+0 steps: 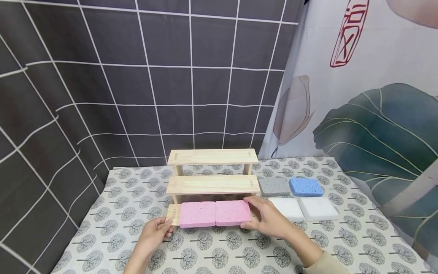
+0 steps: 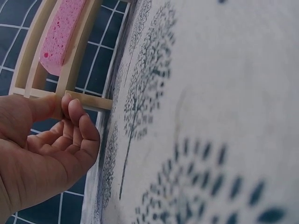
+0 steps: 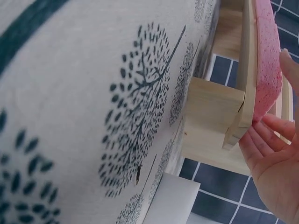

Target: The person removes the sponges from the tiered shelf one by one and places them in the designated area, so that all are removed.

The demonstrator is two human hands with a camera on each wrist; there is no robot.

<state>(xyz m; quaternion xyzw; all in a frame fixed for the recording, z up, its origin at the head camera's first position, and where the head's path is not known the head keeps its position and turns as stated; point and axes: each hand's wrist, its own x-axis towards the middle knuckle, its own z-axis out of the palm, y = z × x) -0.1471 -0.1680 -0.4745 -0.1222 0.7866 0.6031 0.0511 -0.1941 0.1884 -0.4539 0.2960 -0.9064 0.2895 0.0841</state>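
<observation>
A three-step wooden rack point(image 1: 212, 184) stands on the table, and two pink sponges lie side by side on its lowest step point(image 1: 173, 216). My left hand point(image 1: 154, 233) pinches the left end of that step between thumb and fingers, seen also in the left wrist view, where the hand point(image 2: 51, 149) is close to the wood. Around the right end of the right pink sponge point(image 1: 232, 213) my right hand point(image 1: 272, 217) has its thumb and fingers. The left pink sponge point(image 1: 197, 214) sits against it, untouched. In the right wrist view, fingertips meet the pink sponge point(image 3: 268, 70) at its end.
Right of the rack lie a grey sponge point(image 1: 274, 186), a blue sponge point(image 1: 305, 187) and two white sponges, one point(image 1: 285, 208) nearer the rack, the other point(image 1: 318, 209) farther right. A tree-print cloth point(image 1: 205, 251) covers the table. Dark gridded fabric point(image 1: 167, 87) hangs behind.
</observation>
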